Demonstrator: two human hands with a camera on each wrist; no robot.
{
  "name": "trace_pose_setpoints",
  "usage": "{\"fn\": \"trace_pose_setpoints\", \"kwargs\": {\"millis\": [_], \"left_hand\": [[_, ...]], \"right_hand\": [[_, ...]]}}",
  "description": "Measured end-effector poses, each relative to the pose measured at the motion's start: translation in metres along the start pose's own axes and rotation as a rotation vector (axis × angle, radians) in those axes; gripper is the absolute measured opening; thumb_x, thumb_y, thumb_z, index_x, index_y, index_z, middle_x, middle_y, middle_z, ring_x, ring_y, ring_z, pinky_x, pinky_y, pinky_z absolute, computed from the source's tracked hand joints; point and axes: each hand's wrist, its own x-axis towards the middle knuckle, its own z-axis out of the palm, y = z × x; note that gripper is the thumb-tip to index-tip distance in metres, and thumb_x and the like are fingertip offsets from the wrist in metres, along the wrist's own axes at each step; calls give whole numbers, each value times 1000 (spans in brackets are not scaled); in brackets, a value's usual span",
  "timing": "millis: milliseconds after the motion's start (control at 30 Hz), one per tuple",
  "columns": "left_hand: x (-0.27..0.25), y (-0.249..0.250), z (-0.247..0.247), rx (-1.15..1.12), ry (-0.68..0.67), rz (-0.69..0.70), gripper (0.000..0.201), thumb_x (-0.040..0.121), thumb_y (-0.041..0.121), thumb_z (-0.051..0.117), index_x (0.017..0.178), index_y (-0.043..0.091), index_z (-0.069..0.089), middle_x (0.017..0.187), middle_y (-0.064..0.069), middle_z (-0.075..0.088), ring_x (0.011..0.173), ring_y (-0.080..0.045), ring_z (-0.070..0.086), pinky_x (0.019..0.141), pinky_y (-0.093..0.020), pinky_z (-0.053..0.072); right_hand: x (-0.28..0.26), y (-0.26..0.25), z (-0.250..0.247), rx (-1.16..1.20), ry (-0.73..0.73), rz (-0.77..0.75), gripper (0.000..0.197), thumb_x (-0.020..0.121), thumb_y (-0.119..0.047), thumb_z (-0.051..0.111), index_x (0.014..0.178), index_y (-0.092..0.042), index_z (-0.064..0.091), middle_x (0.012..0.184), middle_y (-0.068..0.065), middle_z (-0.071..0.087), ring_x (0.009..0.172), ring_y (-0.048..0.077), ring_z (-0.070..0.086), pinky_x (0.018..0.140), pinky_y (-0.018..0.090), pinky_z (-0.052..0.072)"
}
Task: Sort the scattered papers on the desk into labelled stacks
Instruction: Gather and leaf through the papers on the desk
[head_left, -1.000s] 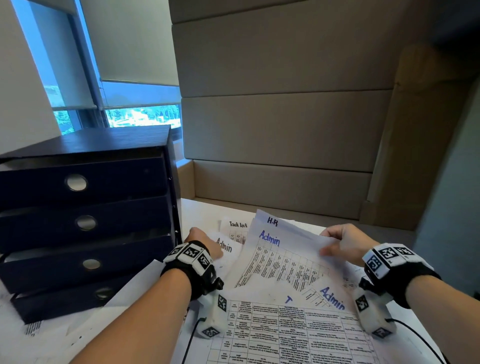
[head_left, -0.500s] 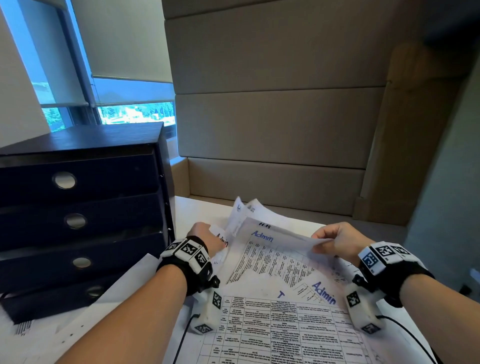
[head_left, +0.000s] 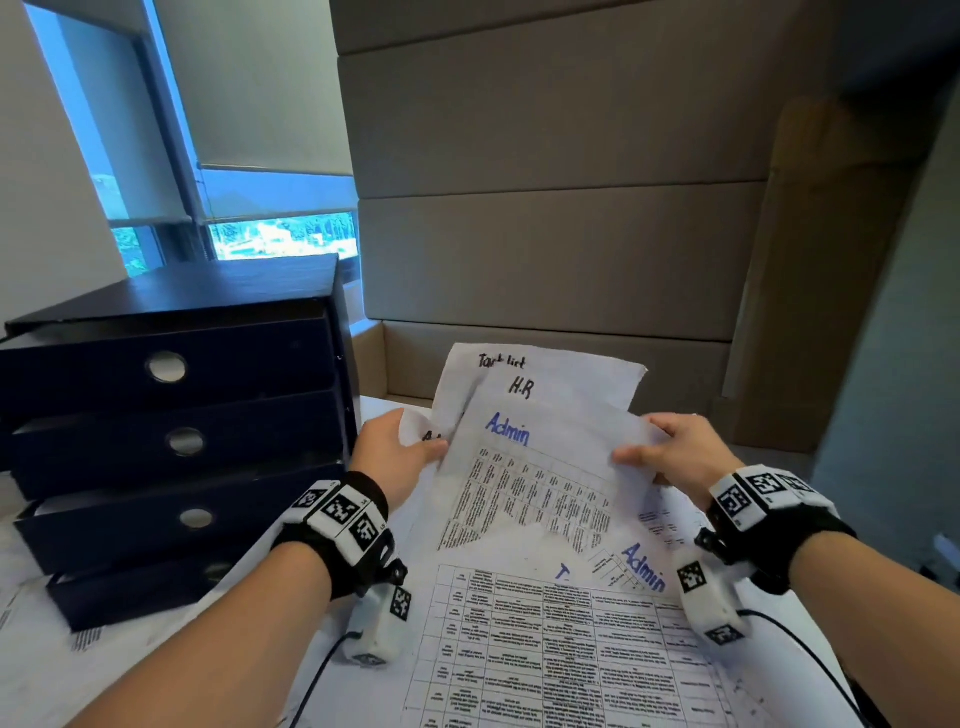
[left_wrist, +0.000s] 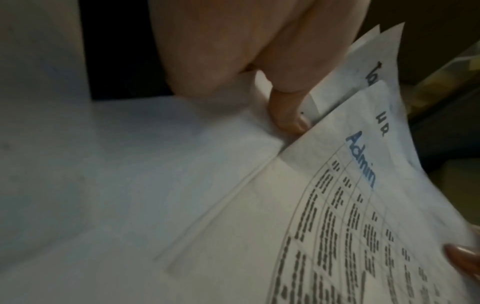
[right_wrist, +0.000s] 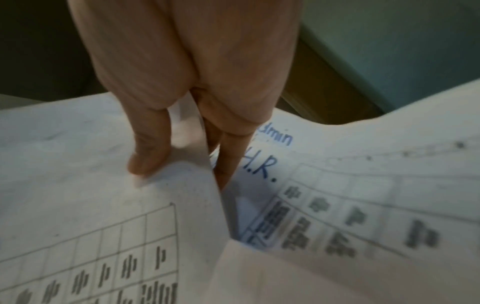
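Both hands hold the fanned sheets above the desk: my left hand (head_left: 396, 451) pinches their left edge, my right hand (head_left: 675, 453) the topmost Admin sheet (head_left: 540, 483). I should peel it off slowly, so the H.R sheet (head_left: 550, 387) beneath stays put.

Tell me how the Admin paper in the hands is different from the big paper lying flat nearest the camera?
The Admin paper is lifted and bent, pinched by the left hand and right hand; the big paper lies flat on the desk, untouched. The Admin paper has a blue handwritten word on top; the big paper shows only a blue "T". Both are white with printed tables.
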Motion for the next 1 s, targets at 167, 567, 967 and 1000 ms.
{"fn": "trace_pose_setpoints", "kwargs": {"millis": [167, 567, 967, 1000], "left_hand": [[-22, 10, -14, -83, -155, -5, 16, 82, 28, 71, 94, 31, 61, 91, 8, 68, 86, -13, 67, 78, -33, 55], [-25, 3, 8, 168, -462, -35, 92, 55, 13, 90, 132, 31, 43, 112, 6, 62, 103, -8, 60, 87, -23, 50], [-11, -1, 11, 120, -211, -212, 18, 80, 5, 73, 88, 21, 69, 90, -1, 73, 87, -21, 69, 89, -43, 53], [-11, -1, 10, 111, -201, -223, 19, 80, 5, 72, 86, 22, 66, 89, 0, 72, 87, -20, 68, 89, -40, 53]], "right_hand": [[6, -17, 17, -41, 36, -40, 17, 70, -6, 82, 81, -13, 72, 77, 9, 72, 61, 19, 66, 54, 30, 53], [2, 6, 16, 68, -61, 0, 10, 80, -6, 74, 86, -11, 69, 85, 14, 69, 74, 27, 69, 65, 37, 58], [27, 35, -6, -367, 149, 49, 21, 93, -23, 59, 112, -17, 66, 118, 8, 66, 107, 25, 62, 92, 36, 47], [29, 40, -12, -548, 165, 139, 34, 92, -27, 59, 125, -17, 58, 128, 8, 60, 115, 27, 58, 95, 35, 45]]}}
